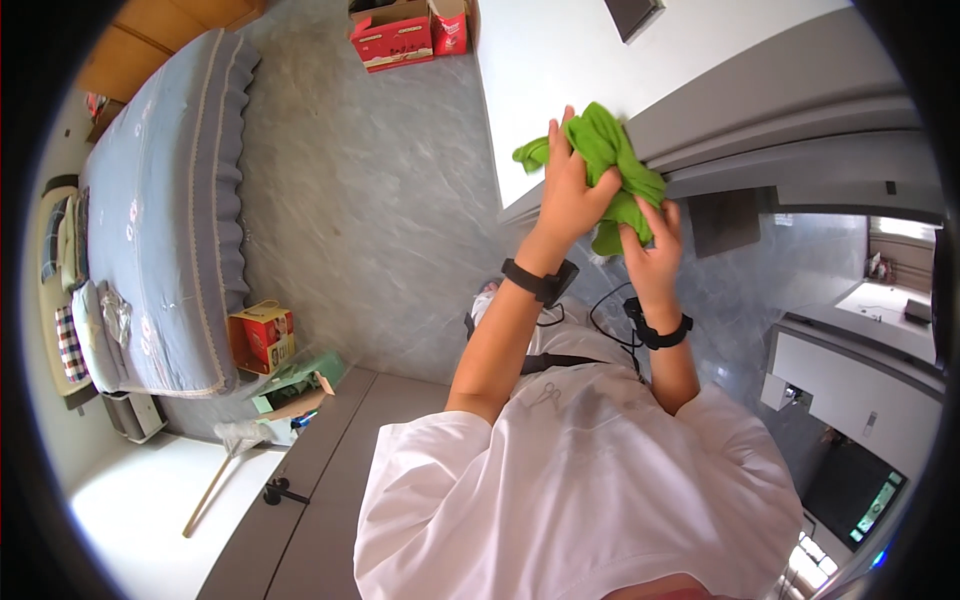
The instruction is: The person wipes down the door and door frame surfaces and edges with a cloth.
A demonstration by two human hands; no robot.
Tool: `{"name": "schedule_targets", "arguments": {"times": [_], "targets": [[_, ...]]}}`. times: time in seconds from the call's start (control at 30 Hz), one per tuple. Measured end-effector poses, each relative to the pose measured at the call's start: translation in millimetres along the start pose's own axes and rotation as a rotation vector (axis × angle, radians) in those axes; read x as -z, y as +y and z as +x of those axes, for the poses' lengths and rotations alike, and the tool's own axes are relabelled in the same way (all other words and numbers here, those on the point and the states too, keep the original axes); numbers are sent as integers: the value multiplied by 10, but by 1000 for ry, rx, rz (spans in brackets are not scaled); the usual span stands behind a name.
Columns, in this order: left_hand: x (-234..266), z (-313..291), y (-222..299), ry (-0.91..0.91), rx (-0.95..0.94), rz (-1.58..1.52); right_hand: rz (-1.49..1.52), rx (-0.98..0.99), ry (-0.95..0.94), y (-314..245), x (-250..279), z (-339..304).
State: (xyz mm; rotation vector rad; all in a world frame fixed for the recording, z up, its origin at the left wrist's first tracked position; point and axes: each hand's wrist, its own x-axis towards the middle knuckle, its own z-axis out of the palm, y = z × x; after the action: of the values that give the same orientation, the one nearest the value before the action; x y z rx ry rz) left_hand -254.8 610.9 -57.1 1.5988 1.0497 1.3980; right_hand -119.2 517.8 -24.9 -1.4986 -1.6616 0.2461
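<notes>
A bright green cloth (603, 140) is bunched up between my two hands, in front of the grey door frame (730, 112) and the white wall beside it. My left hand (574, 198) grips the cloth from its left side, thumb across it and fingers reaching up along it. Lower and to the right, my right hand (653, 262) has its fingers closed on the hanging lower part of the same cloth. Folds of cloth cover some of the fingertips. Whether the cloth touches the frame, I cannot tell.
A bed with a blue cover (165, 220) stands at left, a red-and-yellow box (266, 338) by its corner. Red cartons (395, 45) sit on the grey floor (340, 180) at the far wall. A grey door with a black handle (285, 492) is at lower left; a broom (205, 495) lies beyond.
</notes>
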Motion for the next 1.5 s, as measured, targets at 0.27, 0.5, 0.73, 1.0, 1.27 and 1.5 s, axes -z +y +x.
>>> {"name": "schedule_targets", "arguments": {"times": [0.27, 0.5, 0.73, 1.0, 1.27, 1.5], "targets": [[57, 71, 127, -37, -60, 55, -38, -57, 129, -157, -57, 76], [24, -263, -532, 10, 127, 126, -175, -130, -7, 290, -431, -239], [36, 81, 98, 44, -169, 170, -9, -28, 169, -49, -100, -64], [71, 33, -66, 21, -128, 175, -57, -39, 158, 64, -151, -49], [143, 84, -34, 28, -263, 317, 30, -65, 98, 173, -169, -83], [130, 157, 24, 14, -161, 133, -9, -18, 147, 83, -117, 60]]}}
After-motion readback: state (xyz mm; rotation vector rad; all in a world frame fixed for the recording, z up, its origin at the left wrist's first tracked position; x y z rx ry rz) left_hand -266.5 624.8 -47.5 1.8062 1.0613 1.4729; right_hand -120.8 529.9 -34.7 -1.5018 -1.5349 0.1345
